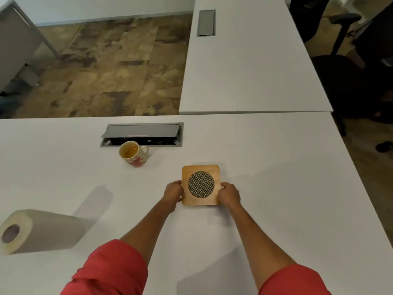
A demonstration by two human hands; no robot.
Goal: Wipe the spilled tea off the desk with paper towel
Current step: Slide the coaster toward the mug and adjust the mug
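Head view: both hands on wooden coaster [200, 185] mid table [276, 188]. Left hand [173, 193] and right hand [229, 193] with fingers curled round its side edges. Paper towel roll [42, 231] lying far left, near. Probably light, soft, squashy, easy to tear; best held round its middle. No tea spill seen.

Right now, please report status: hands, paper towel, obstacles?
Left hand and right hand grip coaster. Paper towel roll untouched, lying left. Mug upright.

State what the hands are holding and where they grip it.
The wooden coaster: left hand grips its left edge, right hand its right edge.
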